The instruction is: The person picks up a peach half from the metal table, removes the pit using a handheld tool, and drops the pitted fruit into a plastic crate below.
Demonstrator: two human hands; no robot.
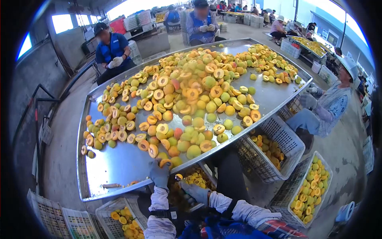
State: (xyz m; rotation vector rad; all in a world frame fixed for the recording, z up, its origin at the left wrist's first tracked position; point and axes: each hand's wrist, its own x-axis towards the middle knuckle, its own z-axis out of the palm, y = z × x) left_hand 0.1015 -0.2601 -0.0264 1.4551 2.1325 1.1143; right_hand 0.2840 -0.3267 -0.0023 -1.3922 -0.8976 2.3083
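My left hand [159, 173], in a grey glove, is at the near edge of the metal table [115, 161], its fingers closed on an apricot-like fruit [165, 162]. Lower and to the right, my gloved right hand [195, 192] is closed, over a container of cut fruit [195, 178]. What it grips is too small to tell; a small orange piece [179, 176] shows at its fingertips. A large heap of whole and halved fruit [192, 94] covers much of the table beyond my hands, with some halves showing brown pits.
Crates of fruit stand at the right [284, 137], lower right [294, 199] and lower left [104, 213]. A person [328, 99] sits at the table's right side; two others [112, 49] [201, 24] are across it. Metal railings [36, 131] stand at the left.
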